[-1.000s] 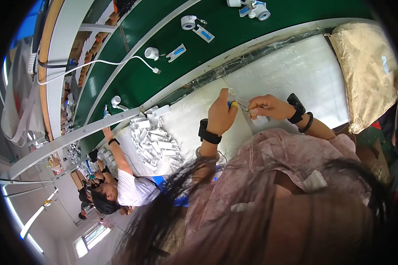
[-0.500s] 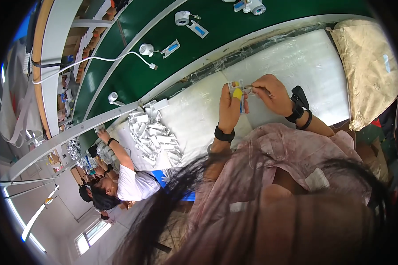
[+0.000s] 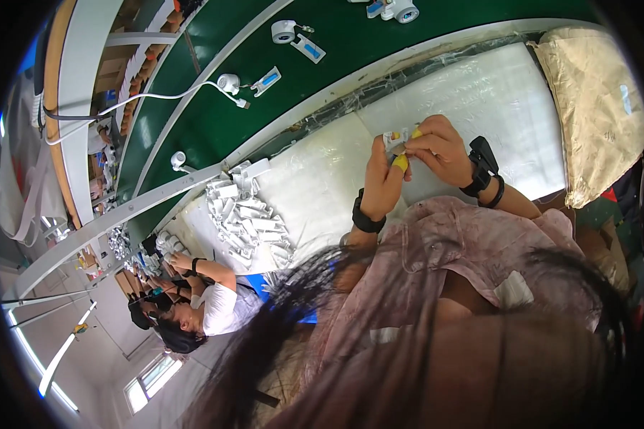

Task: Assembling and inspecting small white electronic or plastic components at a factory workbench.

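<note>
My left hand is closed on a small white and clear plastic part, held above the pale work surface. Beside it, my right hand pinches at the right side of the same part, its fingertips meeting those of the left. Yellow covers sit on a left and a right fingertip. Fingers hide much of the part, so its exact kind cannot be made out. To the left lies a heap of white plastic casings.
A green conveyor belt runs along the far side, carrying white round-headed units and flat pieces with blue strips. A white cable hangs over it. Brown wrapping lies at right; a co-worker sits at left.
My right hand has come in closer over the part, and my left hand has turned with it. Units on the belt have shifted slightly left. The co-worker's arm has drawn back from the rail.
</note>
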A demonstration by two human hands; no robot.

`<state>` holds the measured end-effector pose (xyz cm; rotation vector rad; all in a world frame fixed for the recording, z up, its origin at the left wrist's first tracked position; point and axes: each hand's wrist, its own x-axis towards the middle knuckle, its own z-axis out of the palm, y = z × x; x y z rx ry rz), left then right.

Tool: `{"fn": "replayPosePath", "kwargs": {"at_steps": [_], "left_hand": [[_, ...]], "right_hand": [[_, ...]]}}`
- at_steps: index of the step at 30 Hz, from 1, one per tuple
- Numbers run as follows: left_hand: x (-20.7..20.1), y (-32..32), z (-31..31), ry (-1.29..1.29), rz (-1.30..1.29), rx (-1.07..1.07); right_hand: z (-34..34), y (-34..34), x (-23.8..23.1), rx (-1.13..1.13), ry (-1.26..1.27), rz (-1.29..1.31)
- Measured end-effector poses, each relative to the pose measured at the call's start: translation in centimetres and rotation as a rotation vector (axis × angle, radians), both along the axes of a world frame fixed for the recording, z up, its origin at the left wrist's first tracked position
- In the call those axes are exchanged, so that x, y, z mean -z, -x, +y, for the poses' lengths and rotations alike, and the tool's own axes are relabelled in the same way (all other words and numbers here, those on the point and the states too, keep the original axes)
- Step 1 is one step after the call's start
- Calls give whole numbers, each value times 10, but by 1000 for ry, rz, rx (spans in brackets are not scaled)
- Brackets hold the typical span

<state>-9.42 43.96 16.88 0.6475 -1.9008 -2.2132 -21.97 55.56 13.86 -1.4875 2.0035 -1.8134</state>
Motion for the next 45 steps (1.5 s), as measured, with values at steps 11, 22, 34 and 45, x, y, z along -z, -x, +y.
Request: {"fn": "replayPosePath", "kwargs": {"at_steps": [11, 22, 34, 45], "left_hand": [[-6, 2, 6, 106, -7, -39], [-4, 3, 9, 158, 0, -29], [3, -3, 15, 54, 35, -123], [3, -3, 17, 112, -14, -135]], "right_hand": [[-2, 0, 3, -3, 18, 2], [0, 1, 1, 23, 21, 109], [0, 8, -4, -114, -61, 43], [1, 12, -2, -146, -64, 57]]}}
